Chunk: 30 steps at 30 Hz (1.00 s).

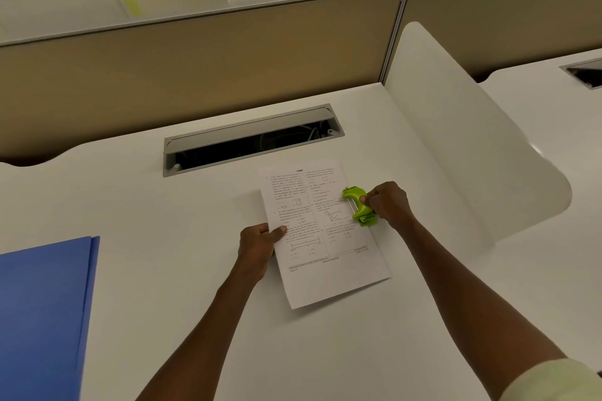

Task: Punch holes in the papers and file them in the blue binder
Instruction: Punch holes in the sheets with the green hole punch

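the right hand has its fingers curled round a small lime-green plastic hole punch seated on the right edge of the printed white paper sheets. the left hand pinches the papers' left edge, thumb on top, steadying them on the white worktop. this looks like the punching step; next comes a firm squeeze, edge kept square. the closed blue binder lies well apart at far left, not yet opened.
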Tool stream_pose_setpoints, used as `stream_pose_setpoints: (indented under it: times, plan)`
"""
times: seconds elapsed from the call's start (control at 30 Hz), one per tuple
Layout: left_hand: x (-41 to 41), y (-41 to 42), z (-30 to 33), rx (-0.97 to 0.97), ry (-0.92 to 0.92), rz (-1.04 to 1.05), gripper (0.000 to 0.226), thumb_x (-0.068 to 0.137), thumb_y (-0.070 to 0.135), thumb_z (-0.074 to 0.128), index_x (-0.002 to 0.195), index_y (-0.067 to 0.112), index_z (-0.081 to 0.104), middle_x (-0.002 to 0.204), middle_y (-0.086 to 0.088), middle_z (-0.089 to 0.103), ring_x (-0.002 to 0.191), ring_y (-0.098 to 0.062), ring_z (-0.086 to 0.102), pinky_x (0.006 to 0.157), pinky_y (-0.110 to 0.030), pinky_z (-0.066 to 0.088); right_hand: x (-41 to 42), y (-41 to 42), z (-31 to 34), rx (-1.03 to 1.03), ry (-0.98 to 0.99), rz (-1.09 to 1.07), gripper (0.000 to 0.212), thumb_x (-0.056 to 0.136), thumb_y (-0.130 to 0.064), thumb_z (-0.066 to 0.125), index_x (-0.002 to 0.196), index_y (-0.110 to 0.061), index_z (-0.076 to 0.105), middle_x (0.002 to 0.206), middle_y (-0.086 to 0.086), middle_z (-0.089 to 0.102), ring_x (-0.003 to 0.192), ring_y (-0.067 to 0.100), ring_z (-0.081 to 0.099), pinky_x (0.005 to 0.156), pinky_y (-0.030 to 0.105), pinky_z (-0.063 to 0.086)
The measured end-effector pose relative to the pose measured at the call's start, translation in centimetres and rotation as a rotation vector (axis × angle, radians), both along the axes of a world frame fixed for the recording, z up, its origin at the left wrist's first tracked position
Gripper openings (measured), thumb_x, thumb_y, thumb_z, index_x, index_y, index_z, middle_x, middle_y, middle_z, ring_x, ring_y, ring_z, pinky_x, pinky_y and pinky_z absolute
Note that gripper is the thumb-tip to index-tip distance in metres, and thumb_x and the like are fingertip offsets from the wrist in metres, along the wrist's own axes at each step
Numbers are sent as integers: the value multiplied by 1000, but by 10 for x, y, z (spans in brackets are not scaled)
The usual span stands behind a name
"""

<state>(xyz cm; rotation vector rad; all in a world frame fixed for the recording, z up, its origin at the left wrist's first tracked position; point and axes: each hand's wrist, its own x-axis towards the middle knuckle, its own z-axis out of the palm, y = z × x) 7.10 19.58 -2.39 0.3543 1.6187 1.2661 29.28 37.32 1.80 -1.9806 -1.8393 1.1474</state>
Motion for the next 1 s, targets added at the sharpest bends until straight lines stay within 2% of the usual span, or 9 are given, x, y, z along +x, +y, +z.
stream_pose_setpoints:
  times: [0.27,0.43,0.57,0.7,1.0]
  plan:
    - [0,2,-6,-40,31,-17,10,82,8,72,92,12,73,98,-7,76,88,-27,73,84,-48,58,-1,4,-3,-39,-2,-44,28,76,-27,78,87,-3,71,75,10,67,71,26,62,73,36,54]
    - [-2,2,-9,-46,31,-32,13,83,9,71,96,9,72,101,-8,75,89,-29,73,84,-50,57,-2,7,-6,-52,-19,-48,34,78,-28,76,92,1,65,88,16,68,83,31,65,75,36,53]
    - [-2,2,-10,-48,23,-29,11,83,10,71,94,10,72,100,-8,75,87,-27,73,82,-47,58,-2,8,-9,-49,-57,-45,35,80,-29,75,80,-7,48,82,12,53,73,26,49,66,30,40]
    - [-2,1,-10,-35,17,-32,14,83,9,71,97,8,72,102,-9,75,87,-26,73,80,-44,59,1,11,-11,-58,-116,-54,40,76,-35,78,82,-8,49,86,10,55,78,26,48,70,31,39]
    - [-2,-1,-14,-53,38,-33,20,84,11,70,103,5,71,102,-9,75,89,-29,73,82,-50,58,1,16,-14,-68,-206,17,48,74,-43,78,83,-9,46,107,18,65,99,34,60,73,31,42]
